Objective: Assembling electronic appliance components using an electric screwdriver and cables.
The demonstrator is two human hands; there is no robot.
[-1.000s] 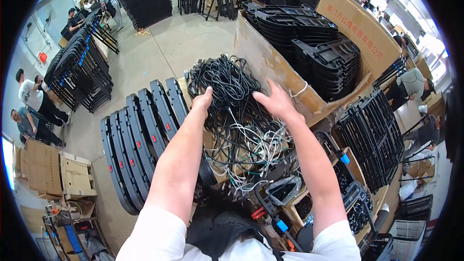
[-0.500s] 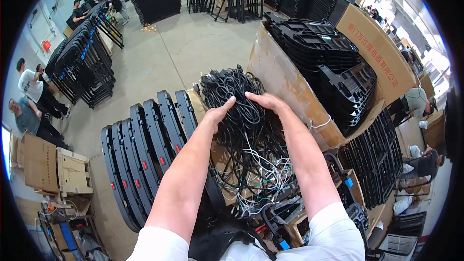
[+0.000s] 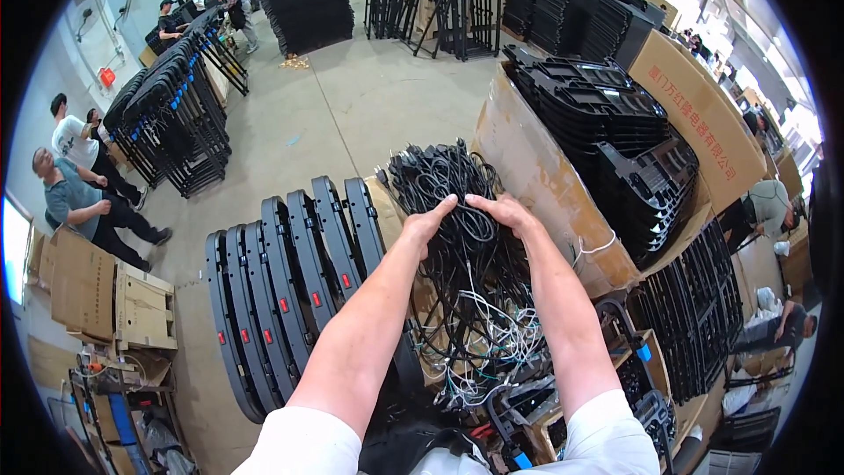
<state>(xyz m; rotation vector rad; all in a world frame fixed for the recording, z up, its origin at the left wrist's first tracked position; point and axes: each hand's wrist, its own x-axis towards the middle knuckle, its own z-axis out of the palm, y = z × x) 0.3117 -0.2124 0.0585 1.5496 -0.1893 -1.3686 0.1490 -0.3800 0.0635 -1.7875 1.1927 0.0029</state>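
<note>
A thick bundle of black power cords [image 3: 440, 174] with plugs at its far end lies in front of me, between both hands. My left hand [image 3: 428, 225] grips its left side and my right hand [image 3: 507, 213] grips the right side. Both thumbs lie on top, tips nearly meeting, while most of the fingers are hidden around the cords. Toward me the cords run down into a tangle of thin white and green wire ends [image 3: 505, 334]. Brown cardboard [image 3: 432, 361] shows under the bundle.
To the left stands a row of dark curved panels [image 3: 290, 290] with red switches. A large cardboard box [image 3: 563, 185] holding stacked black plastic frames [image 3: 607, 105] is close on the right. Folded black stands [image 3: 171, 110] and several people are farther off; one person in teal [image 3: 70, 198] is at left.
The whole view has shifted, so the scene sits lower and farther right. My hands keep the same hold on the cords. The person in teal at left has changed leg position.
</note>
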